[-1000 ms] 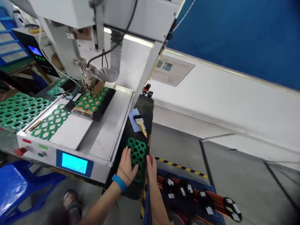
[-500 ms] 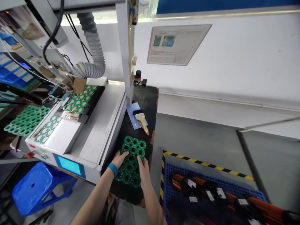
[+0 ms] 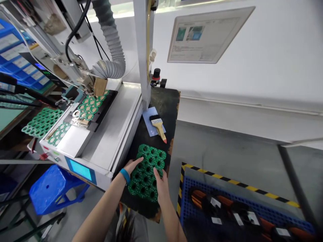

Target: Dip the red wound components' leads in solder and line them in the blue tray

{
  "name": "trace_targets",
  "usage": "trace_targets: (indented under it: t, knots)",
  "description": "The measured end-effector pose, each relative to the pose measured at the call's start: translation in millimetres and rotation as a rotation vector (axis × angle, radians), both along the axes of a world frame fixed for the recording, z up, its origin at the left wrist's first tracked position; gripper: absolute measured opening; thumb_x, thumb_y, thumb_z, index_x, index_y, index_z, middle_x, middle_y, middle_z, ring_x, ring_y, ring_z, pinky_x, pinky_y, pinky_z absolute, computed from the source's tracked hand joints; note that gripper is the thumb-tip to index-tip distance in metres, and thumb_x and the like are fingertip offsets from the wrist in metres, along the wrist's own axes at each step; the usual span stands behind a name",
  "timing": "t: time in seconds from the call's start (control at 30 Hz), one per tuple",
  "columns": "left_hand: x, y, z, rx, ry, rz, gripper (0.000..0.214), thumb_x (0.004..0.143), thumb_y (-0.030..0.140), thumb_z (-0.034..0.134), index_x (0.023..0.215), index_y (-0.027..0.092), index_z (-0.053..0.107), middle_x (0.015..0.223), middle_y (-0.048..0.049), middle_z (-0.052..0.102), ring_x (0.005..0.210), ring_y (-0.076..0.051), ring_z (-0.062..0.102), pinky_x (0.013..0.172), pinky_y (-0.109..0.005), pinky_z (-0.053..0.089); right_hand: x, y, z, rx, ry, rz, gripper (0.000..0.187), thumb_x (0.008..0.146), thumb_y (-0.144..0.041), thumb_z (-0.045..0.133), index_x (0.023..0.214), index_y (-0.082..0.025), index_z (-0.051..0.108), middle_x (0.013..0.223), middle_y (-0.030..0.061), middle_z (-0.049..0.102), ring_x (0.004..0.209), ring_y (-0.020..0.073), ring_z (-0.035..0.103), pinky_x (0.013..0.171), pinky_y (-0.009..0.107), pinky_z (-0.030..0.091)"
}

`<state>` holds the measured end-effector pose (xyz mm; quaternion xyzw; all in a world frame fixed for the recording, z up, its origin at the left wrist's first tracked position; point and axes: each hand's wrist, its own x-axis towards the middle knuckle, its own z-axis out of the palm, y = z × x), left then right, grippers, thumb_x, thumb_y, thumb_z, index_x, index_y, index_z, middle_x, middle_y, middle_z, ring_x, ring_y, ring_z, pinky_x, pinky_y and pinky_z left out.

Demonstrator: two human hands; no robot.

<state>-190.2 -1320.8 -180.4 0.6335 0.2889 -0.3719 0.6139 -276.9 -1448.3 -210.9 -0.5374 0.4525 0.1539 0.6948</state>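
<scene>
White sheet-metal benchtop machine fills the left of the view, with a grey corrugated hose curving down above it. A notice printed with pictures hangs on the wall behind the machine; its small print is too small to read. A dark, worn worktop runs along the machine's right side. Further right of the machine, a blue plastic crate of orange coils with white tags sits inside yellow-and-black hazard tape. No wording on the tags can be made out, and the machine's glowing cyan screen shows nothing legible.

The person's left hand, with a blue wristband, lies spread and flat, its fingers on the near left of a green perforated circuit-board panel. The right hand rests on the panel's near right, fingers open, with no pinch in either grip. The panel lies flat on the worktop, just beside the machine's front right corner. Its round holes run in staggered rows, ringed by gold-coloured dots. A flat paintbrush with a yellow wooden handle lies farther along, on a pale blue pad.
</scene>
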Motion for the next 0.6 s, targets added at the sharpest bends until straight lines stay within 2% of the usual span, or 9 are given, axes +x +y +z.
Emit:
trace_targets:
  t: [0.07, 0.17, 0.23, 0.3, 0.37, 0.43, 0.53, 0.6]
  knots:
    - [-1.9, -2.3, -1.4, -0.015, -0.004, -0.005, 0.056, 0.057, 0.050, 0.076, 0.091, 0.008, 0.062, 0.084, -0.0167, 0.069, 0.084, -0.033, 0.064, 0.074, -0.043, 0.055, -2.0, -2.1, 0.0, -0.002, 0.008, -0.010, 0.095, 0.062, -0.064, 0.060, 0.139, -0.020, 0.026, 0.146, 0.0077, 0.024, 0.131, 0.0328, 0.027, 0.096, 0.039, 0.040]
    - [-9.5, -7.5, -1.8, 0.014, -0.083, 0.020, 0.064, 0.053, 0.048, 0.079, 0.099, 0.010, 0.056, 0.088, -0.0149, 0.068, 0.086, -0.031, 0.064, 0.075, -0.040, 0.054, -8.1, -5.6, -0.7, 0.027, 0.010, -0.049, 0.095, 0.058, -0.060, 0.066, 0.138, -0.025, 0.028, 0.146, 0.0047, 0.025, 0.129, 0.0333, 0.030, 0.089, 0.039, 0.047]
    - [-17.9, -11.0, 1.3, 0.031, -0.163, 0.037, 0.072, 0.053, 0.048, 0.080, 0.107, 0.012, 0.048, 0.098, -0.0148, 0.065, 0.092, -0.030, 0.062, 0.079, -0.039, 0.053, -14.2, -8.1, -2.0, 0.093, -0.019, -0.090, 0.095, 0.059, -0.057, 0.068, 0.139, -0.028, 0.025, 0.146, 0.0037, 0.026, 0.129, 0.0333, 0.031, 0.086, 0.042, 0.048]
    - [-27.5, -13.7, 8.1, 0.018, -0.246, 0.022, 0.078, 0.051, 0.044, 0.083, 0.110, 0.013, 0.042, 0.107, -0.0147, 0.062, 0.099, -0.029, 0.059, 0.086, -0.039, 0.050, -21.0, -11.1, -3.9, 0.200, -0.129, -0.131, 0.088, 0.064, -0.054, 0.066, 0.139, -0.030, 0.025, 0.143, 0.0037, 0.033, 0.126, 0.0314, 0.036, 0.085, 0.043, 0.049]
    - [-35.9, -15.6, 18.2, -0.022, -0.367, -0.069, 0.080, 0.051, 0.038, 0.084, 0.113, 0.015, 0.039, 0.113, -0.0133, 0.058, 0.105, -0.029, 0.055, 0.092, -0.041, 0.045, -27.1, -15.4, -5.4, 0.301, -0.271, -0.155, 0.080, 0.069, -0.050, 0.064, 0.137, -0.032, 0.028, 0.136, 0.0025, 0.043, 0.120, 0.0282, 0.046, 0.084, 0.041, 0.051]
    - [-40.6, -17.1, 29.5, -0.089, -0.498, -0.176, 0.078, 0.056, 0.035, 0.081, 0.118, 0.017, 0.037, 0.117, -0.0113, 0.055, 0.110, -0.028, 0.052, 0.097, -0.042, 0.041, -31.4, -22.0, -5.3, 0.323, -0.376, -0.170, 0.077, 0.070, -0.046, 0.065, 0.136, -0.034, 0.028, 0.131, 0.0020, 0.050, 0.114, 0.0267, 0.052, 0.083, 0.041, 0.052]
    - [-38.2, -17.3, 43.4, -0.217, -0.619, -0.263, 0.078, 0.063, 0.033, 0.077, 0.125, 0.020, 0.032, 0.124, -0.0096, 0.050, 0.114, -0.028, 0.048, 0.101, -0.042, 0.038, -32.8, -36.7, -2.4, 0.224, -0.527, -0.074, 0.073, 0.072, -0.042, 0.065, 0.136, -0.031, 0.031, 0.126, 0.0055, 0.054, 0.110, 0.0277, 0.054, 0.085, 0.044, 0.051]
    - [-31.7, -14.1, 46.6, -0.270, -0.688, -0.342, 0.082, 0.064, 0.031, 0.076, 0.129, 0.021, 0.027, 0.128, -0.0100, 0.046, 0.118, -0.028, 0.044, 0.103, -0.042, 0.035, -30.7, -47.4, -0.3, 0.154, -0.600, 0.010, 0.072, 0.070, -0.037, 0.069, 0.133, -0.027, 0.036, 0.126, 0.0071, 0.054, 0.114, 0.0283, 0.052, 0.092, 0.046, 0.045]
